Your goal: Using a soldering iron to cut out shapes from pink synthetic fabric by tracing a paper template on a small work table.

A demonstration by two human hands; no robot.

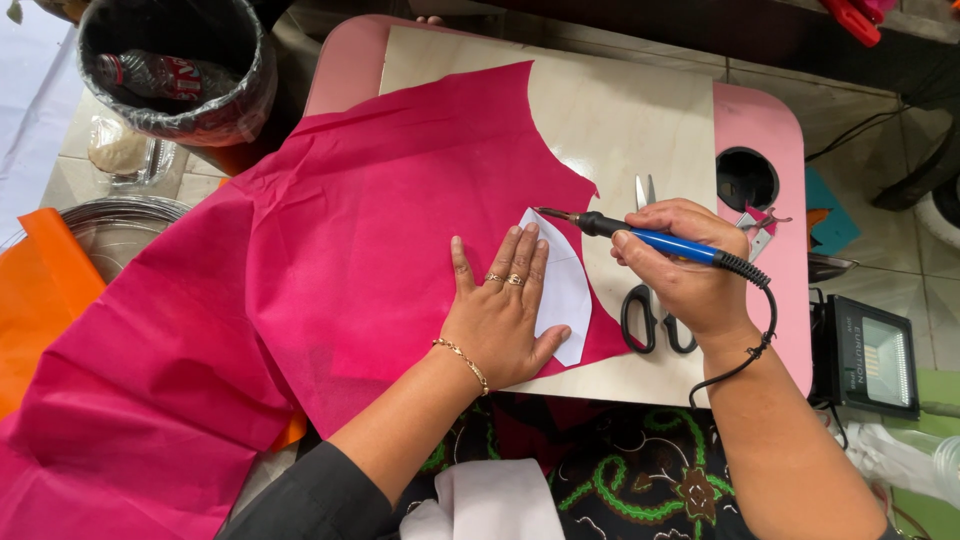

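A large sheet of pink fabric (300, 300) lay draped over a small pink table (770, 130) topped with a pale wooden board (620, 120), its far edge already cut in a curve. On the fabric's right edge sat a white paper template (565, 285), leaf-shaped and pressed flat. The step in hand looked like tracing the template's outline with a hot cutting tool: the pen-like iron (650, 238), blue-handled with a black cord, had its tip right at the template's upper point. The next move would seem to call for a steady draw of the tip along the paper's curved edge while the template stayed pinned.

The left hand (500, 320) lay palm down, fingers spread wide and flat across fabric and template, gripping nothing. The right hand (690, 270) was curled closed around the iron's handle. Black-handled scissors (650, 300) rested on the board, partly under that hand.
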